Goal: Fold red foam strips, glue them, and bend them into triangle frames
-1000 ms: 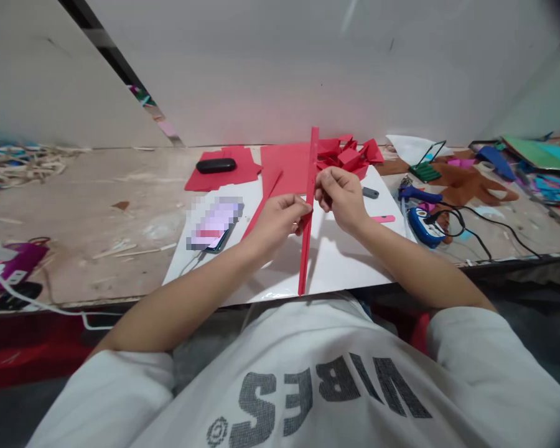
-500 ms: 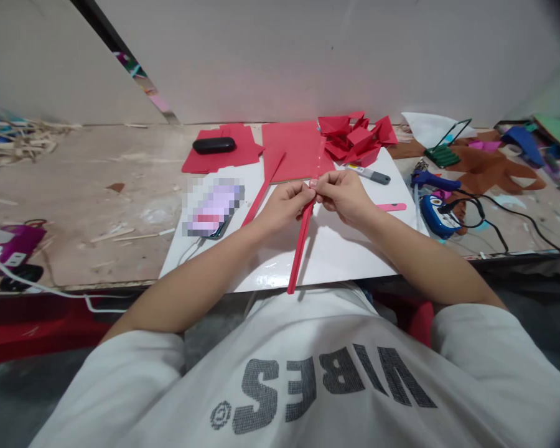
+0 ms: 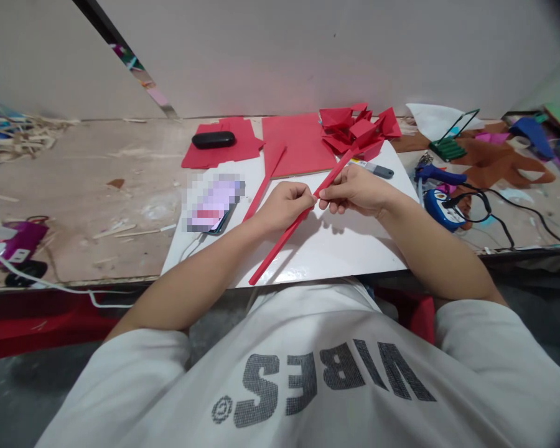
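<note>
Head camera shows the left hand (image 3: pixel 289 206) and right hand (image 3: pixel 354 190) close together, fingertips pinching a long red paper strip (image 3: pixel 275 252) near its middle, probably to steady it from both sides. It slants above the white board (image 3: pixel 354 246), which likely gives a smooth surface over the bench (image 3: pixel 88 214); the phone (image 3: pixel 217 205) and cutter (image 3: pixel 383 172) lie either side, seemingly kept within reach.

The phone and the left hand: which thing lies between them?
In the head view, a loose red strip lies between the phone and the left hand.
</note>
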Tool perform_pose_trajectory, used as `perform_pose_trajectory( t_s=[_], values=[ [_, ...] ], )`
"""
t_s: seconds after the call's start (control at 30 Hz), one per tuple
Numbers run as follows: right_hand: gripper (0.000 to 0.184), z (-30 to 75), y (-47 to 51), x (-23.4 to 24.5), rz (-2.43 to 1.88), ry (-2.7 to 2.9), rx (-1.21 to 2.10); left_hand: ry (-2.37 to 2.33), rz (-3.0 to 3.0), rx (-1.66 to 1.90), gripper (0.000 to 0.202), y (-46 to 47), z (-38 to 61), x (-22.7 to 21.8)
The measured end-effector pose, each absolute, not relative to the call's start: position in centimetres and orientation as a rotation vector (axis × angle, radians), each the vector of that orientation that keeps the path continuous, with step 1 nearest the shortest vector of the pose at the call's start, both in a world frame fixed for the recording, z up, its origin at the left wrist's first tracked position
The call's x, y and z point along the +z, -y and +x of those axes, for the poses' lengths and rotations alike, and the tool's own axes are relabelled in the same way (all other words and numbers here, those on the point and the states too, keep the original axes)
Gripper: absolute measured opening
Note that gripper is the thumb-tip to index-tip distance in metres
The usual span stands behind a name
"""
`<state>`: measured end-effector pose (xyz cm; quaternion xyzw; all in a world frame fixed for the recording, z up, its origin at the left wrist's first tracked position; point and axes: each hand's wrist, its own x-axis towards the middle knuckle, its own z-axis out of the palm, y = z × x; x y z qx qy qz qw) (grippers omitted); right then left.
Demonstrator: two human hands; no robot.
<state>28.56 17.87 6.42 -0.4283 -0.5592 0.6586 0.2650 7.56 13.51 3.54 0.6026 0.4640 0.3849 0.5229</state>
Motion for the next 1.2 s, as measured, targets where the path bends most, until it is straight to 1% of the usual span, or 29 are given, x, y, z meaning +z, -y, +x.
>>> perform_pose_trajectory(
  t_s=[0.13, 0.3, 0.4, 0.5, 0.57, 0.63, 0.83, 0.9, 1.0, 1.1, 1.13, 1.2],
  values=[
    [0.024, 29.2, -18.6, 6.8, -1.233, 1.559, 1.710, -1.131, 1.429, 0.993, 0.023, -13.7, 7.2, 3.5],
    [0.028, 29.9, -19.3, 6.7, -1.228, 1.634, 1.610, -1.077, 1.345, 1.087, 0.023, -14.3, 6.8, 3.4],
    [0.035, 29.9, -19.2, 6.3, -1.147, 1.676, 1.624, -1.046, 1.292, 1.089, 0.024, -14.4, 6.8, 3.3],
    [0.046, 29.5, -19.1, 5.9, -1.095, 1.659, 1.623, -1.027, 1.229, 1.090, 0.021, -14.4, 7.1, 3.1],
    [0.049, 29.2, -19.0, 5.6, -1.090, 1.640, 1.605, -1.021, 1.193, 1.098, 0.018, -14.5, 7.2, 2.9],
    [0.046, 28.9, -19.0, 5.4, -1.088, 1.640, 1.597, -1.013, 1.171, 1.109, 0.016, -14.5, 7.2, 2.7],
    [0.020, 28.6, -18.8, 4.7, -1.032, 1.701, 1.525, -1.014, 1.197, 1.113, 0.015, -14.5, 7.2, 2.2],
    [0.018, 28.6, -18.9, 4.4, -1.030, 1.704, 1.509, -1.032, 1.202, 1.110, 0.015, -14.5, 7.2, 2.2],
    [0.026, 28.6, -19.1, 4.1, -1.029, 1.698, 1.487, -1.043, 1.222, 1.093, 0.015, -14.6, 7.2, 2.0],
    [0.046, 28.3, -19.2, 3.8, -1.000, 1.666, 1.480, -1.031, 1.243, 1.097, 0.016, -14.7, 7.1, 1.7],
    [0.048, 28.2, -19.2, 3.7, -0.981, 1.653, 1.488, -1.026, 1.248, 1.101, 0.017, -14.7, 7.1, 1.7],
    [0.045, 28.0, -19.1, 3.6, -0.932, 1.632, 1.516, -1.019, 1.254, 1.103, 0.016, -14.7, 7.1, 1.5]
  ],
)
